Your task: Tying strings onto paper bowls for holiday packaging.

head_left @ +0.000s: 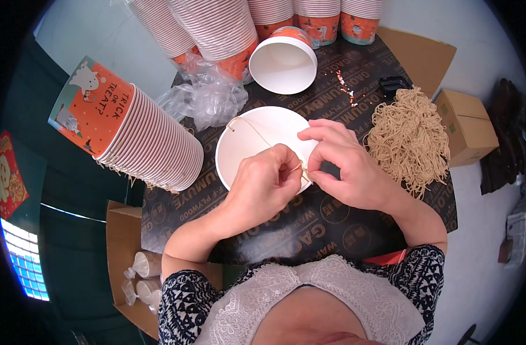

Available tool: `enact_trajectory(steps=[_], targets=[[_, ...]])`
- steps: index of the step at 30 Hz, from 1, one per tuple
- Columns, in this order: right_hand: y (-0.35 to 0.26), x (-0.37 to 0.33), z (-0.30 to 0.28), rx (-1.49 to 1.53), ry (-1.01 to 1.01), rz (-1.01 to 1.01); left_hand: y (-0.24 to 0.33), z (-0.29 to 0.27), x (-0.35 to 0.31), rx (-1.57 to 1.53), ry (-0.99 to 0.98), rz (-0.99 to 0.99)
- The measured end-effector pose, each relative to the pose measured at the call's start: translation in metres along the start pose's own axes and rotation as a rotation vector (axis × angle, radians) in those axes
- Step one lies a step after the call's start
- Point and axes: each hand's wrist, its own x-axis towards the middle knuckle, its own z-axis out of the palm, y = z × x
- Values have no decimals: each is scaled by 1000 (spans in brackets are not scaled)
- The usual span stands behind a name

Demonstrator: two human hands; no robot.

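Note:
A white-lined paper bucket [240, 144] stands mouth up in front of me. A thin tan cord [256, 129] passes through a hole at its far left rim and crosses its mouth to the near right rim. My left hand [266, 178] pinches the cord at that near right rim, thumb against bent forefinger. From the right, my right hand [346, 164] pinches at the same spot with thumb and forefinger, its other fingers curled loosely above. Fingers partly cover the cord's end and the rim there.
A leaning stack of orange printed buckets [148, 138] is at left, more stacks [217, 34] behind. Another bucket [283, 63] lies tipped near crumpled clear plastic [208, 98]. At right are a tan cord pile [409, 135], a black holder [394, 86], small beads [346, 89] and a carton [467, 126].

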Motion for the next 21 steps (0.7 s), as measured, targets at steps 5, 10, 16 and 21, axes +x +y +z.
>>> enact_trajectory(steps=[5, 10, 16, 21], targets=[[-2, 3, 1, 22, 36, 29, 1, 0, 0, -19, -6, -5], [1, 1, 2, -14, 23, -14, -1, -1, -1, -29, -7, 23], [-11, 3, -11, -128, 84, -103, -5, -8, 4, -240, -88, -135], [-24, 1, -23, -136, -88, -93, -7, -9, 6, -227, -33, -139]])
